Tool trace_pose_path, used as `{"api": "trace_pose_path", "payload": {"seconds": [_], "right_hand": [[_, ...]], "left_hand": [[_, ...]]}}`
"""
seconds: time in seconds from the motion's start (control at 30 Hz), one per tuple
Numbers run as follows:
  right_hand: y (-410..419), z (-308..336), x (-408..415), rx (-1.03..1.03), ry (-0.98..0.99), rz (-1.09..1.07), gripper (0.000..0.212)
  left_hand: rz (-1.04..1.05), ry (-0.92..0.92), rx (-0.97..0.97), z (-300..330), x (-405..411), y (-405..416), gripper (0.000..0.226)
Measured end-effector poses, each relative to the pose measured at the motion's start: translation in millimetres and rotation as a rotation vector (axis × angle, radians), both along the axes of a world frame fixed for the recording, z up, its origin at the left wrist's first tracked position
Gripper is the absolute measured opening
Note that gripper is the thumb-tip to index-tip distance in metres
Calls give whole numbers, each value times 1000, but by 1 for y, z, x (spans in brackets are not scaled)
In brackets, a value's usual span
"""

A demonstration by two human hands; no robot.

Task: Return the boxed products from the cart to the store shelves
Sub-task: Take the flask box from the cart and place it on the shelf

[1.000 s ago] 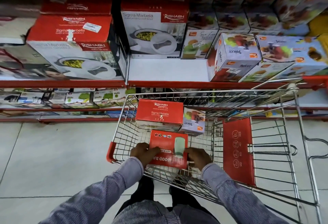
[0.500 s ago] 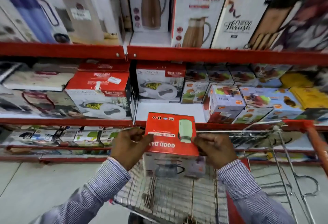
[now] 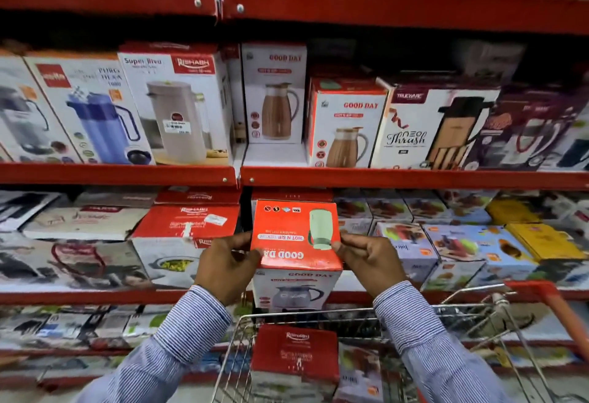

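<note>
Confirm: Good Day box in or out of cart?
Out. Both hands hold the Good Day box above the cart rim.

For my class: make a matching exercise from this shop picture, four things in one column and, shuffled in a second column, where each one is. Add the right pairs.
Things
1. Good Day box with the red top
2. red Rishabh box
3. Super Diva jug box
4. Neo Thrush box

Places
A. inside the wire cart
B. upper shelf, right of the two Good Day boxes
C. held up between both hands
D. upper shelf, left of the two Good Day boxes

Pairs: 1-C, 2-A, 3-D, 4-B
</note>
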State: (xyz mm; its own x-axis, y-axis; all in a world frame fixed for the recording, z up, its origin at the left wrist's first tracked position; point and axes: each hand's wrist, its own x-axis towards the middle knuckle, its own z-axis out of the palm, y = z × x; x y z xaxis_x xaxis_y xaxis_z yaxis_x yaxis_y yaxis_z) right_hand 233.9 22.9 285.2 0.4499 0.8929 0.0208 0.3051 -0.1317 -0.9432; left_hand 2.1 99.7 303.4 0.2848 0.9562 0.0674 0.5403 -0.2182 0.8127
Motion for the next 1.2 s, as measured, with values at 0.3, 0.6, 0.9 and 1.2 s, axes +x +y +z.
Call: {"api": "trace_pose_path", "payload": {"seconds": [0.3,0.6,0.9,1.2], "right_hand": [[13,24,-4,75,-63,-4,35],[8,139,-17,362,-146,-7,34],[5,225,-29,584,-197,31,32],[28,230,-42,610,-168,27,34]], "left_hand": [[-32,-26,75,26,-5,17,31],[-69,-232,280,121,-19,9,39],[-79,-435,422,186,-31,2,26],[-8,-465,441,196,-33,26,37]]}}
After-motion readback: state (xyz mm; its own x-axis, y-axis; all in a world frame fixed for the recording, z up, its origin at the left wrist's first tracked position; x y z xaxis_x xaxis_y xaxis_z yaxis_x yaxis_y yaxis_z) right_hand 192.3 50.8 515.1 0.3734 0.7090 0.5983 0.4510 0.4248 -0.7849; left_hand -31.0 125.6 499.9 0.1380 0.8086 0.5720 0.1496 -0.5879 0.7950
